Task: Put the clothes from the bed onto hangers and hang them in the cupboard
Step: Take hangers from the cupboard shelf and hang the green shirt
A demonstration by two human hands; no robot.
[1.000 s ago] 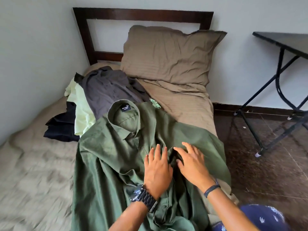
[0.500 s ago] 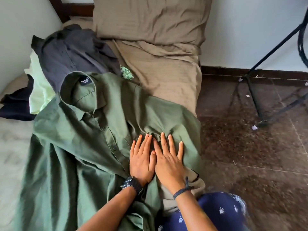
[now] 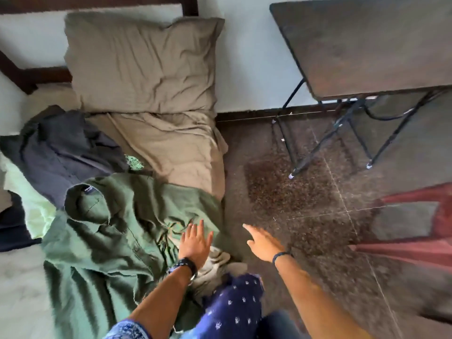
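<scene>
A dark green shirt [image 3: 102, 243] lies spread on the bed [image 3: 22, 289], collar toward the pillow. My left hand [image 3: 195, 243] rests flat on its right side near the bed's edge, fingers straight. My right hand [image 3: 263, 243] hovers open over the floor to the right of the bed, holding nothing. Behind the green shirt lies a pile of clothes: a dark grey shirt [image 3: 63, 155], a pale green garment [image 3: 31, 204] and a black garment [image 3: 12, 231]. No hanger and no cupboard are in view.
A brown pillow [image 3: 141, 67] leans at the headboard. A dark folding table [image 3: 367, 42] on thin black legs stands right of the bed over the speckled tile floor [image 3: 293, 192]. A reddish object [image 3: 415, 228], blurred, sits at the right edge.
My right hand has lifted off the green shirt and swung right, out over the floor. The left hand stays on the shirt. The view has turned to the right.
</scene>
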